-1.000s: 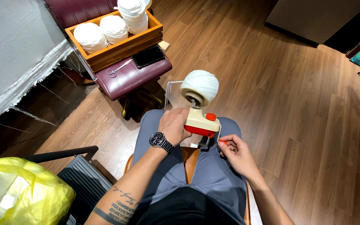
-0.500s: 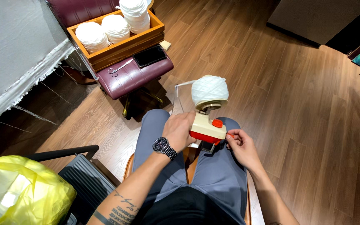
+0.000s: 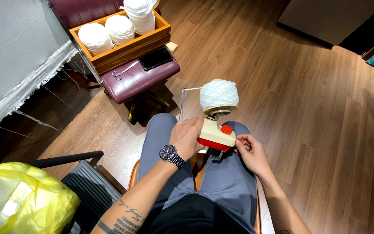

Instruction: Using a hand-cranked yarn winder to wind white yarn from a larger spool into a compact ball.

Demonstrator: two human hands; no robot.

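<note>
Head view: a cream-and-red winder (image 3: 215, 135) sits over the person's lap, a white yarn ball (image 3: 218, 95) on its top. The left hand (image 3: 187, 138) grasps the winder's left side; the right hand (image 3: 248, 151) pinches its handle at the right. Beyond the winder stands a maroon stool (image 3: 137, 80) with a crate (image 3: 122, 43) of yarn, scissors (image 3: 122, 72) and a phone (image 3: 156, 57). A yellow bag (image 3: 20, 199) lies left of it.

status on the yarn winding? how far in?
Done: a full white yarn cake sits on the winder, and more wound cakes fill the wooden tray. In hand: left hand steadies the winder, right hand at its crank side. Left: cake not yet taken off; scissors untouched.
</note>
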